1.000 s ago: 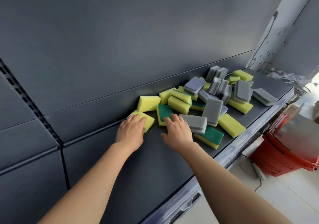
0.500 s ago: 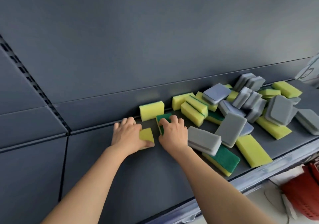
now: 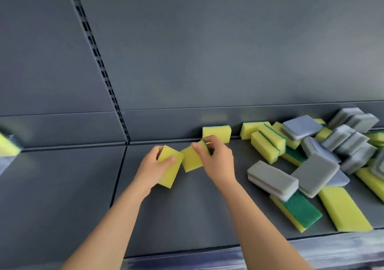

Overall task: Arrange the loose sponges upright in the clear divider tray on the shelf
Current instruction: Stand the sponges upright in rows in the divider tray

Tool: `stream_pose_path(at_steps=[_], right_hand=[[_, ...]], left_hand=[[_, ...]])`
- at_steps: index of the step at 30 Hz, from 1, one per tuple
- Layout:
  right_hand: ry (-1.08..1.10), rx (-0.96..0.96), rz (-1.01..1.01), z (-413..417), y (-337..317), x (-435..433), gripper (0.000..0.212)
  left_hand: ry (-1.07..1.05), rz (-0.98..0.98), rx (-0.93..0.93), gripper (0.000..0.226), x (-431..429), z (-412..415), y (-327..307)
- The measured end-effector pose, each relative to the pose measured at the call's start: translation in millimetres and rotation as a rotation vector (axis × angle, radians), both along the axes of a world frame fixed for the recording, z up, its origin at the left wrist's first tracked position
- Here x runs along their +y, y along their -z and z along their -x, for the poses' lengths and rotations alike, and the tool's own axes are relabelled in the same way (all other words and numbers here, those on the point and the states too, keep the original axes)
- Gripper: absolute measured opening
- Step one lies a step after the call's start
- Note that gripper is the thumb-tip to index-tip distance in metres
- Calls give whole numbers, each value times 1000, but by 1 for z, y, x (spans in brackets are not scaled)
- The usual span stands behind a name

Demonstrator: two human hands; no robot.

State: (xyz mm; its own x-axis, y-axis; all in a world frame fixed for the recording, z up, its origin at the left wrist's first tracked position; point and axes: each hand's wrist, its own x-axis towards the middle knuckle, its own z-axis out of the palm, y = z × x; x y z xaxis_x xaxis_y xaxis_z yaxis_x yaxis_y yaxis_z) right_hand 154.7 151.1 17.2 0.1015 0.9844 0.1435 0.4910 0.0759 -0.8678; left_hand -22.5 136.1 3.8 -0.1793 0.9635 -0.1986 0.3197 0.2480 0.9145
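My left hand (image 3: 152,167) grips a yellow sponge (image 3: 169,169) lifted off the dark shelf (image 3: 187,217). Right beside it, my right hand (image 3: 218,161) pinches a second yellow-and-green sponge (image 3: 191,159) by its top edge. Both sponges are held close together, nearly touching. Another yellow sponge (image 3: 217,132) stands on its edge against the back panel behind my right hand. A loose pile of yellow-green and grey sponges (image 3: 311,155) covers the shelf to the right. No clear divider tray shows in this view.
The grey back panel (image 3: 207,51) rises behind the shelf, with a slotted upright (image 3: 97,62) at the left. A blurred yellow and grey sponge (image 3: 7,151) shows at the far left edge. The shelf's front lip (image 3: 270,255) runs along the bottom.
Both hands have lifted their sponges off the shelf and brought them together. The view has swung left, so the red basket and floor are out of sight.
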Motion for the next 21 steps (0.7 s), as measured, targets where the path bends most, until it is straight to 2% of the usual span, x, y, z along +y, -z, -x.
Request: stream_pose_path(at_steps=[3, 6, 10, 12, 14, 21], right_hand=[[-53, 140, 46, 22, -5, -2, 23], [-140, 243, 105, 49, -10, -7, 24], [-331, 205, 126, 95, -12, -20, 22], [-412, 182, 147, 124, -15, -29, 29], [-437, 182, 143, 156, -18, -40, 35], [-426, 168, -27, 268, -29, -83, 37]], left_hand=[[-91, 3, -131, 19, -17, 22, -5], [-154, -6, -187, 22, -35, 45, -8], [-258, -33, -216, 27, -61, 86, -10], [-304, -49, -219, 27, -74, 112, -11], [-335, -63, -229, 28, -88, 139, -12], [-368, -127, -179, 29, -137, 252, -22]])
